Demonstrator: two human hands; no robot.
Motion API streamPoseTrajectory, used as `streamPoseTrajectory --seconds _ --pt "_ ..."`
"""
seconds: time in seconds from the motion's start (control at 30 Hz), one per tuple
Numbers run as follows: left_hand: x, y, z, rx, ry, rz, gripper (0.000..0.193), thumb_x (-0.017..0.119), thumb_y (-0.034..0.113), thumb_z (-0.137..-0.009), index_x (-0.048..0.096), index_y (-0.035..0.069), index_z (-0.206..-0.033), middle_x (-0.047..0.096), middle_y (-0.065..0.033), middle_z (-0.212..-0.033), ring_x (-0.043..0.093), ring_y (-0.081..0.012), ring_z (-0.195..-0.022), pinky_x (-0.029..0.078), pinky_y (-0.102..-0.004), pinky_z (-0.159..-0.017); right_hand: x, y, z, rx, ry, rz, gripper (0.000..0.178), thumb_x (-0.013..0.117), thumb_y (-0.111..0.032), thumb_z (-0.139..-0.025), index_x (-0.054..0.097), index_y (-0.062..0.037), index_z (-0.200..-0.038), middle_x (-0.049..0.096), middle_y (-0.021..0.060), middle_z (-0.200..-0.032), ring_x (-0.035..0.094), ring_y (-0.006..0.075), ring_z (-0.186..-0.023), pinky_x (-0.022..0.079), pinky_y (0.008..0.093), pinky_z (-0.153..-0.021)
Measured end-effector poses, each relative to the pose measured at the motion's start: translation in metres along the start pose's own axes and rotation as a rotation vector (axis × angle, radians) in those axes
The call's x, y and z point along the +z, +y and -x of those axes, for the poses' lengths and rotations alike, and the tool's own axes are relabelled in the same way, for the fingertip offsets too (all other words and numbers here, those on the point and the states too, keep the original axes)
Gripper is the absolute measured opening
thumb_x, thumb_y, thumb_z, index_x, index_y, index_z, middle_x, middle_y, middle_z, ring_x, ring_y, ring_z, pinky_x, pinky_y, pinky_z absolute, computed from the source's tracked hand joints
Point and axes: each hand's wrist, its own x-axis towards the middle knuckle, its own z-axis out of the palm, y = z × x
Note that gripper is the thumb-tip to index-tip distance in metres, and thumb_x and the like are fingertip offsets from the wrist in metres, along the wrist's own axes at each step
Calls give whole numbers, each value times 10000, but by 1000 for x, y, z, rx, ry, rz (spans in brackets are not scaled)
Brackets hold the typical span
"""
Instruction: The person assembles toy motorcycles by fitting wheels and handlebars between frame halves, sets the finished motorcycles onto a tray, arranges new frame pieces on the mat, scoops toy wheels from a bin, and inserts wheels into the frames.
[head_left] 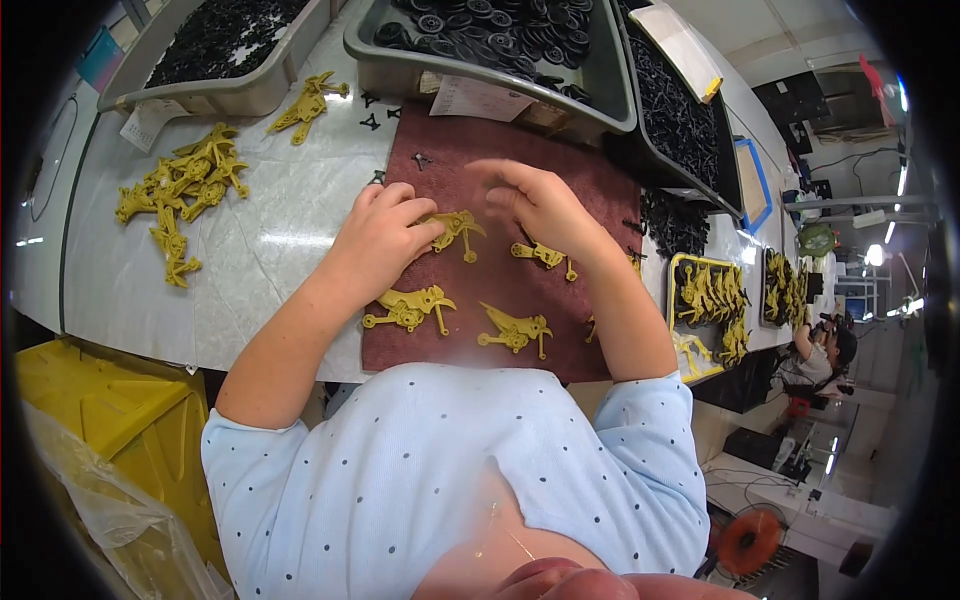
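My left hand (392, 232) is closed on the end of a yellow plastic part (460, 232), which lies on a dark red cloth (470, 300). Its fingertips press the part from the left. Right of it, my right hand (540, 200) hovers over the cloth with the index finger stretched out and the fingertips somewhat blurred; I see nothing held in it. Below that hand is another yellow part (540, 254). Nearer me lie two similar parts, one at the left (410, 308) and one in the middle (515, 330). A small black Y-shaped piece (421, 160) rests beyond my left hand.
A grey bin (490, 105) of black wheels stands at the back, beside a black bin (690, 170) of small black parts. Yellow parts (185, 180) are heaped at the left. A yellow-rimmed tray (672, 300) of assembled pieces is at the right. Another person (822, 355) sits farther off.
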Motion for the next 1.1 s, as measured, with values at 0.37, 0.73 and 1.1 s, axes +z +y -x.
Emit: streamPoseTrajectory --seconds 0.37,0.73,1.1 --pt "4 0 2 -2 17 -79 233 656 135 -739 718 111 -961 627 -41 -1087 532 -232 -1097 374 -410 -979 3 27 -23 -270 -60 417 177 615 -16 -842 678 3 -1006 674 122 -990 648 232 -886 505 333 -803" --pt "9 1 3 5 31 -116 251 603 128 -733 735 122 -947 625 -57 -1069 549 -216 -1068 345 -432 -997 9 19 -24 -229 -83 393 124 672 -15 -791 642 -3 -911 644 159 -884 622 326 -854 497 382 -745" --pt "10 0 3 -3 37 -101 223 618 120 -758 742 134 -943 623 -36 -1035 537 -195 -1059 337 -431 -1007 9 18 -25 -181 -79 435 107 625 5 -799 632 16 -906 646 181 -895 615 344 -900 487 383 -793"
